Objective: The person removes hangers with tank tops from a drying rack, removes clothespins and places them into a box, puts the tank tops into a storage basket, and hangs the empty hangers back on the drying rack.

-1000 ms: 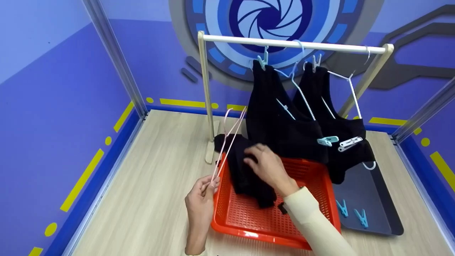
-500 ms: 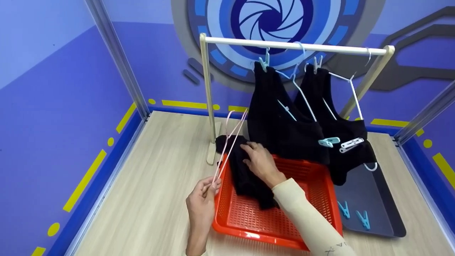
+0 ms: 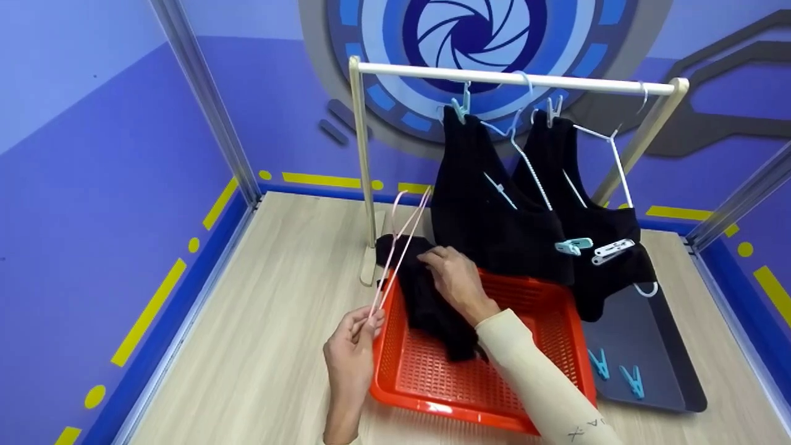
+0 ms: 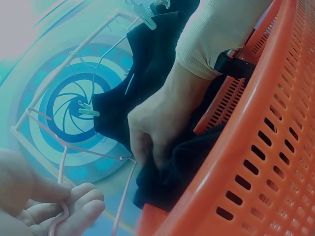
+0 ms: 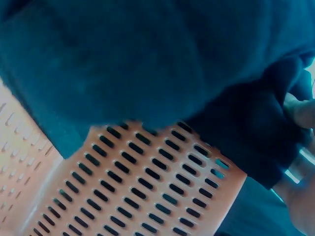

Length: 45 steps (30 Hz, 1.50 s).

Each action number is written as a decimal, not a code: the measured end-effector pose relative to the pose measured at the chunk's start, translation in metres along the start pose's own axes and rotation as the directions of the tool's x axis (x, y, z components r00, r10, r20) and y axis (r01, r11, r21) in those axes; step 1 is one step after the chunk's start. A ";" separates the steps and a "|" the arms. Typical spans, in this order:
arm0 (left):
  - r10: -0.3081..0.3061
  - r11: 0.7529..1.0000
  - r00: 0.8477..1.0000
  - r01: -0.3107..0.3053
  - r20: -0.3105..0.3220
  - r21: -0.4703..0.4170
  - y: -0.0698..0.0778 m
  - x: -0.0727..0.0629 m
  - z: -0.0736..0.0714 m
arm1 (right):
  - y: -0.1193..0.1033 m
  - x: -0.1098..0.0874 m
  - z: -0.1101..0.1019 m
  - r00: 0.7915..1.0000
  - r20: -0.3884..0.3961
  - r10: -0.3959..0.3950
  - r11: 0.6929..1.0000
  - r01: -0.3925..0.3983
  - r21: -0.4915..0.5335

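Observation:
My left hand (image 3: pixel 352 358) pinches a pink clothes hanger (image 3: pixel 395 238) at its lower end, so it stands up slanted with the hook toward the rack. A crumpled black garment (image 3: pixel 429 303) drapes over the far left rim of the red basket (image 3: pixel 442 409) and down inside it. My right hand (image 3: pixel 458 281) pinches this cloth between thumb and fingers near the rim, as the left wrist view shows at the black fabric (image 4: pixel 172 179). In the right wrist view the dark garment (image 5: pixel 123 64) covers much of the perforated basket wall (image 5: pixel 162 182).
Behind the basket stands a wooden clothes rack (image 3: pixel 408 71). Two black sleeveless tops hang from it, a left one (image 3: pixel 494 228) and a right one (image 3: pixel 609 247), with clothespins on them. A grey tray (image 3: pixel 630 334) at the right holds two blue clothespins (image 3: pixel 633 381).
My right hand has come down and slightly left onto the black garment and now pinches it. My left hand keeps its hold on the pink hanger, nearly unmoved.

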<state>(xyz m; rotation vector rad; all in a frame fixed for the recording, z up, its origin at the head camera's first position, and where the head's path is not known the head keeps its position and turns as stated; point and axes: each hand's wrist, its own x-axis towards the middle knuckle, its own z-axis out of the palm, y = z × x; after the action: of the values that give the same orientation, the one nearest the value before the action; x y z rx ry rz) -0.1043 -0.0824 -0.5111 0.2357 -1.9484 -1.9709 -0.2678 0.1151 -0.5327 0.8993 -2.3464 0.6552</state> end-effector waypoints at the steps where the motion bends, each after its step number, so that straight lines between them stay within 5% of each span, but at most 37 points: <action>1: 0.001 1.000 1.000 -0.001 -0.001 -0.005 0.000 0.000 0.000 | -0.001 0.001 -0.002 1.000 -0.013 0.010 1.000 -0.010 0.002; 14: -0.001 1.000 1.000 0.001 -0.019 -0.015 0.000 -0.001 -0.003 | -0.020 0.020 -0.059 0.972 -0.229 0.046 0.999 -0.042 0.019; 21: -0.020 0.999 1.000 0.019 -0.017 -0.026 0.000 -0.001 -0.003 | -0.033 0.009 -0.090 0.968 -0.249 0.006 0.999 0.001 0.032; 24: -0.020 0.999 1.000 0.020 -0.015 -0.029 0.000 -0.001 -0.002 | -0.037 -0.004 -0.095 0.986 -0.162 -0.041 0.998 0.046 0.032; 28: -0.014 1.000 1.000 0.013 -0.021 -0.029 -0.001 -0.001 -0.002 | -0.044 -0.022 -0.089 0.991 0.059 -0.118 0.992 0.116 0.040; 34: -0.010 1.000 1.000 0.010 -0.015 -0.015 -0.003 -0.001 0.000 | -0.047 -0.040 -0.069 0.926 0.361 -0.111 0.994 0.111 0.020; 39: -0.019 1.000 1.000 0.018 -0.018 -0.004 -0.004 -0.002 0.000 | -0.046 -0.046 -0.062 0.857 0.513 -0.045 0.999 0.042 0.017; 41: -0.024 1.000 1.000 0.024 -0.020 -0.001 -0.004 -0.002 0.000 | -0.045 -0.044 -0.060 0.867 0.497 -0.030 1.000 0.026 0.015; 45: -0.012 1.000 1.000 0.012 -0.016 -0.009 -0.004 -0.002 0.000 | -0.041 -0.035 -0.055 0.958 0.286 -0.034 0.999 0.042 -0.023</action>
<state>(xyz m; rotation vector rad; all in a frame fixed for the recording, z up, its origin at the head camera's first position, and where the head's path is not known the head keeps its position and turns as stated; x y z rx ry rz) -0.1028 -0.0813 -0.5150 0.2611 -1.9323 -1.9789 -0.1994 0.1369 -0.5046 1.0853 -2.5760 0.5012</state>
